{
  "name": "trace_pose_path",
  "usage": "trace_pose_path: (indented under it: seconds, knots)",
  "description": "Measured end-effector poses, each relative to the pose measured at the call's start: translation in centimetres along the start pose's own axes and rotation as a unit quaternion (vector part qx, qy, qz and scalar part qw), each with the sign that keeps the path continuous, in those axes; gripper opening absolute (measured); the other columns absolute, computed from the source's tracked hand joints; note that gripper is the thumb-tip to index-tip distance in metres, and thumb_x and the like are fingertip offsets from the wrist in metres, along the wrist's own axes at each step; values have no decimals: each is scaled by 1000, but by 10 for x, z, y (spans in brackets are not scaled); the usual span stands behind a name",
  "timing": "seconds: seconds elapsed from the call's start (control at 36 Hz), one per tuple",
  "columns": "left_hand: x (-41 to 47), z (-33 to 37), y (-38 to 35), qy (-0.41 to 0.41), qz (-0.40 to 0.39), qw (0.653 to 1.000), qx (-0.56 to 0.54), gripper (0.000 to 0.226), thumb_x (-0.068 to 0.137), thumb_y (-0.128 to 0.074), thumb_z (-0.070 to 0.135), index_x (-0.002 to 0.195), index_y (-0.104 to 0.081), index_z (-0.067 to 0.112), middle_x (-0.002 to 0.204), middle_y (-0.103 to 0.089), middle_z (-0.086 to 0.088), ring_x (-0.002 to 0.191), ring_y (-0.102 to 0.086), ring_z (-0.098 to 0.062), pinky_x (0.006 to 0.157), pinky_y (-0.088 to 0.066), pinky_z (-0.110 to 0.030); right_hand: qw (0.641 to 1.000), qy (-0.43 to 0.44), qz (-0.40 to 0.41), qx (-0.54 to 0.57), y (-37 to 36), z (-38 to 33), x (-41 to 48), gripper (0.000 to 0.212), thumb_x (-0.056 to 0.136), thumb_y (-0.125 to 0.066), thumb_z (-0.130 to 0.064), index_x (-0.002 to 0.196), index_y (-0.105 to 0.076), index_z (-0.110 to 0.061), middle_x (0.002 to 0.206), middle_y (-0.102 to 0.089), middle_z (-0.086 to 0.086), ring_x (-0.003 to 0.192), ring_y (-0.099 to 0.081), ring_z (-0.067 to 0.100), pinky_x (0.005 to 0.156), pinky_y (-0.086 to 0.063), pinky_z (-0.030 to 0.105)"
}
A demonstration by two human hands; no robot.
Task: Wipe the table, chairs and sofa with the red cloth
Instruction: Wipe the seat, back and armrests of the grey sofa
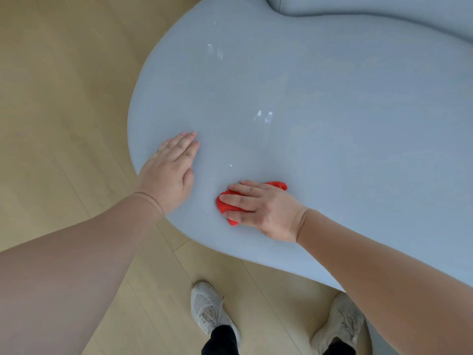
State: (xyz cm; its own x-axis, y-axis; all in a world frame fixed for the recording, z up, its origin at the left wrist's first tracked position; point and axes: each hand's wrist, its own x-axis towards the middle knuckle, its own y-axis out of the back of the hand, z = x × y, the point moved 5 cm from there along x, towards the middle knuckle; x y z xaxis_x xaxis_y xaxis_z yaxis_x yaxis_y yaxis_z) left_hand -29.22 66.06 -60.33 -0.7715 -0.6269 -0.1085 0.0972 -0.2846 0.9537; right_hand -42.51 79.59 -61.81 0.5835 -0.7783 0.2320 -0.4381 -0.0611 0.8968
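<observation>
A pale blue-grey sofa seat (320,111) with a rounded edge fills the upper right of the head view. My right hand (261,207) lies flat on the red cloth (227,204), pressing it onto the seat near its front edge; red shows at the fingertips and behind the knuckles (280,185). My left hand (170,170) rests flat on the seat by its left rim, fingers straight, holding nothing. The two hands are apart, about a hand's width between them.
The sofa's backrest (358,6) curves along the top right. Light wooden floor (64,98) spreads to the left and below. My two white shoes, the left one (207,311) and the right one (343,324), stand on the floor just under the seat's front edge.
</observation>
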Motion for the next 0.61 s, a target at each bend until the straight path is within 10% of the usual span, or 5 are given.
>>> trace_pose_path:
  seconds: [0.42,0.61]
  knots:
    - [39,-23,-16,-51,36,998,-28,54,84,-34,11,133,-48,-6,143,-42,-21,132,-41,-35,110,-30,-48,994,-101,24,-32,15,38,21,42,100,-31,-9,105,-73,-4,121,-65,16,116,-56,44,100,-44,56]
    - [39,-25,-19,-58,38,997,-20,55,83,-34,12,134,-47,-6,144,-41,-20,134,-39,-33,111,-28,-45,983,-163,59,-56,32,96,37,30,77,-67,8,104,-73,-2,120,-64,20,113,-57,47,95,-44,61]
